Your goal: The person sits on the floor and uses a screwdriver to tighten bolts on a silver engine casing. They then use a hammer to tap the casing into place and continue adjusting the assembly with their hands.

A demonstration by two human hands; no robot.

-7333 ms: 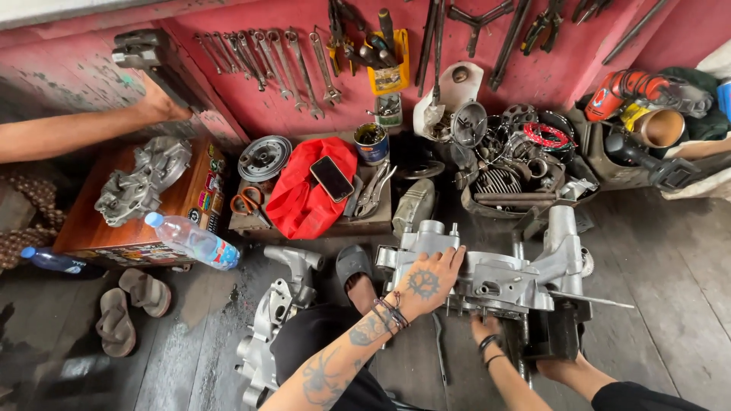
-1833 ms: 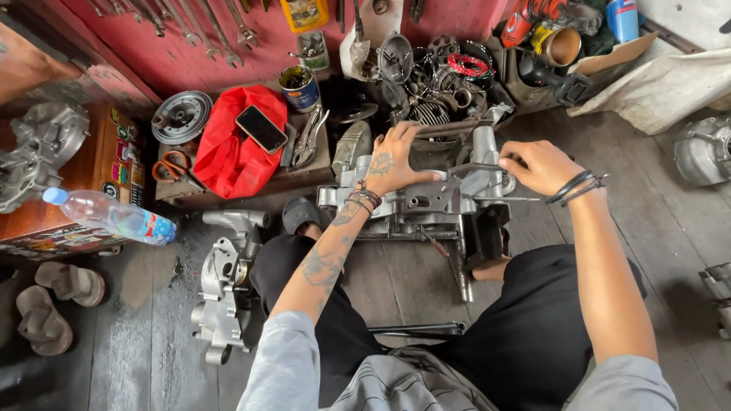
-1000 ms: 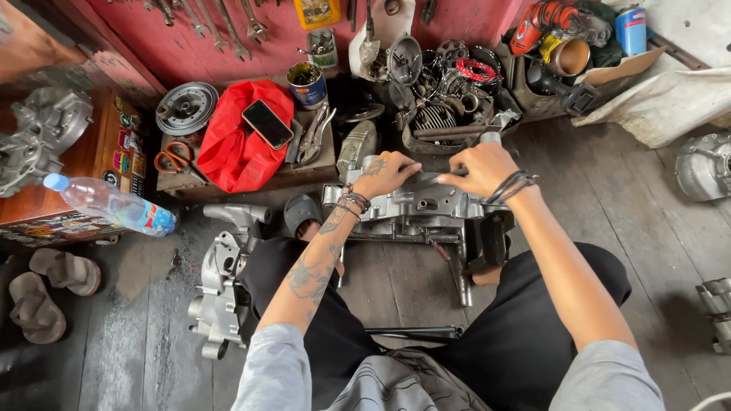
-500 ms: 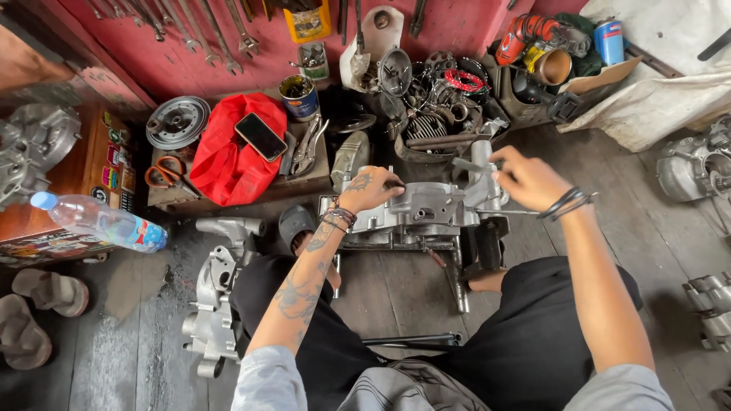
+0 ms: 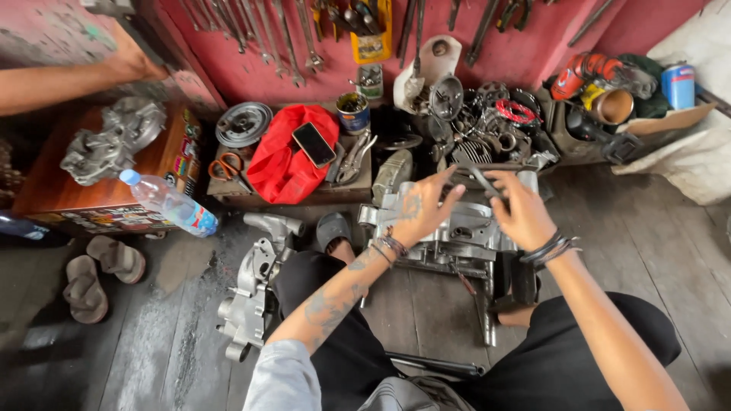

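While our left hand (image 5: 417,207) and right hand (image 5: 521,211) pinch 1 thin metal strip (image 5: 483,181) between fingertips above the engine crankcase (image 5: 457,236) at frame centre, we judge the casting heavy, rigid, best gripped by its edges. Upper centre, 1 tin can (image 5: 353,113) holds unclear contents.

Quick count: two hands on the job, left hand (image 5: 417,207) and right hand (image 5: 522,215), one engine case (image 5: 449,236) under them. Two sandals (image 5: 99,274) on the floor, one water bottle (image 5: 169,202), one phone (image 5: 314,144), one red cloth (image 5: 282,164), one pair of scissors (image 5: 226,167).
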